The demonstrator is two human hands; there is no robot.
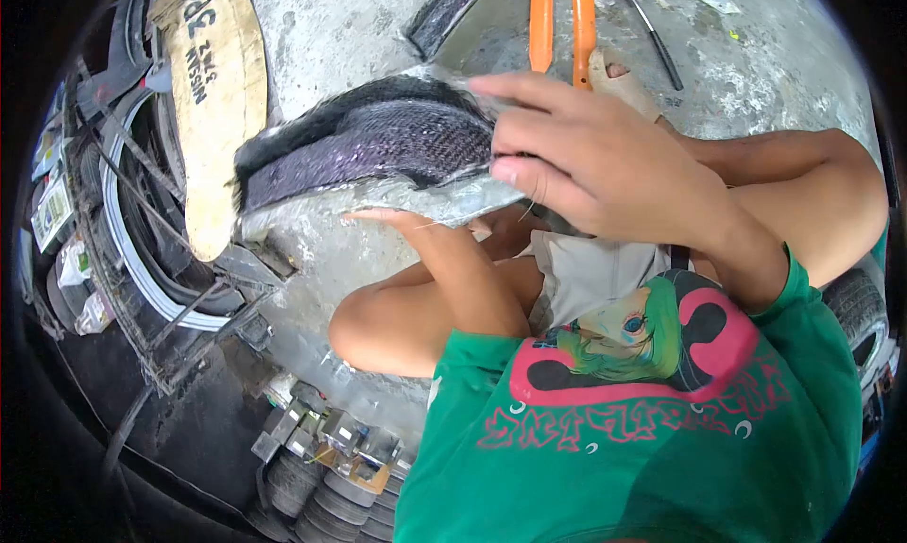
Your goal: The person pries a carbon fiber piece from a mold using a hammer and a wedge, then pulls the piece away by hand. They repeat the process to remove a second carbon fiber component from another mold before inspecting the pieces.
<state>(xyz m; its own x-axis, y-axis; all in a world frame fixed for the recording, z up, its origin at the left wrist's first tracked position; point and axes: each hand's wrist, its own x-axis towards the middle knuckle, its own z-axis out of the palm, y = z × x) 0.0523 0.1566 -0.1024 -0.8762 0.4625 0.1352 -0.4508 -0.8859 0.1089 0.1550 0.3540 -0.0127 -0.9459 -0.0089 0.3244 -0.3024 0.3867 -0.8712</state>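
Note:
A curved dark part with a woven, glossy purple-black surface and a pale, ragged lower edge is held above the floor in front of my lap. My left hand is under its lower edge, holding it from below; most of the fingers are hidden behind the part. My right hand is over the part's right end, index finger stretched along the top and the thumb and other fingers bent against the surface. Thin loose strands stick out below the right thumb.
A wooden board with black writing lies at left, beside a metal frame and a round rim. Ahead are another dark piece, orange handles and a black-handled hammer. Stacked dark round objects stand at the bottom.

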